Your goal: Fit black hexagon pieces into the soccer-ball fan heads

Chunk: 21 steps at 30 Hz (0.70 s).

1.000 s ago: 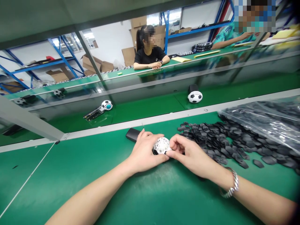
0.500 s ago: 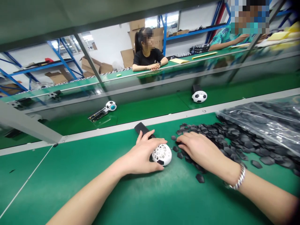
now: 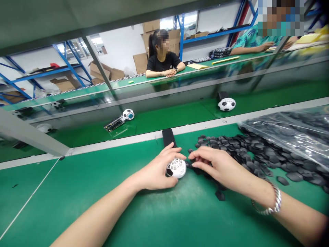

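My left hand (image 3: 156, 170) is wrapped round a white football-shaped head (image 3: 179, 167) with an openwork top and a black patch on its side. The head's black handle (image 3: 169, 137) points away from me, its end resting against the pale rail. Close to the head's right side, my right hand (image 3: 216, 162) has its thumb and fingers pinched together on a small black plastic piece (image 3: 189, 165), partly hidden by the fingers. Beside and behind this hand spreads a heap of flat, many-sided black pieces (image 3: 231, 142).
A clear plastic bag (image 3: 290, 132) of black pieces lies at the right. Beyond the pale rail (image 3: 136, 139), a green belt (image 3: 164, 116) carries two football-headed devices (image 3: 128, 114) (image 3: 227, 104). Two people (image 3: 163, 63) (image 3: 253, 41) sit across the line.
My right hand has moved left from the heap to the football head, with a black piece. The held device has swung so its handle points straighter away. Devices on the belt have shifted right.
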Motion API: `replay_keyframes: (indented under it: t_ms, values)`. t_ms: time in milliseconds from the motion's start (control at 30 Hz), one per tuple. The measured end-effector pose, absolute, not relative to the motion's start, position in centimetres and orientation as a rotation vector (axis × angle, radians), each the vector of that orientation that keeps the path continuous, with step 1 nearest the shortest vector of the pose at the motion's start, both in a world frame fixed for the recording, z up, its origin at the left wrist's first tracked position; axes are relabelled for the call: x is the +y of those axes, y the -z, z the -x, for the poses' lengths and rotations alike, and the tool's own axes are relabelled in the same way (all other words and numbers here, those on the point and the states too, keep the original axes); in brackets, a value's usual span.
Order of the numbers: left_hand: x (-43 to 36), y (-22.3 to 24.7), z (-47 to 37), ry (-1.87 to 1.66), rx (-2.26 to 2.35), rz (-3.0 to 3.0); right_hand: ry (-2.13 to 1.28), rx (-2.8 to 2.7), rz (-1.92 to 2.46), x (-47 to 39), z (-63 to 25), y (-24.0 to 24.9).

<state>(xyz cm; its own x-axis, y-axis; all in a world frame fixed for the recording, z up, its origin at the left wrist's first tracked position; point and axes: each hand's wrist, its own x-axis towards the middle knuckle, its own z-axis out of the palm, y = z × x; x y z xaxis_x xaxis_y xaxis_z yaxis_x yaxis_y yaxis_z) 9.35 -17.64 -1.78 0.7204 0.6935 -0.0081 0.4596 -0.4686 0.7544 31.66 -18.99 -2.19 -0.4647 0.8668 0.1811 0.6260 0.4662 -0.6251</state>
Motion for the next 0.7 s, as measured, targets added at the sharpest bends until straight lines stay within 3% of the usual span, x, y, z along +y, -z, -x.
replay_keyframes:
  t_ms: [133,400,700]
  values:
    - [-17.9,2.1,-9.9,-0.444,0.892,-2.160,-0.549,-2.209,1.176,-19.5,-31.1,1.9]
    - [-18.0,2.0,-10.0,-0.493,0.864,-2.151,-0.949,-2.083,1.192,-20.8,-30.0,1.2]
    - [-18.1,2.4,-10.3,-0.560,0.891,-2.123,-1.081,-2.001,1.220,-20.7,-29.3,2.0]
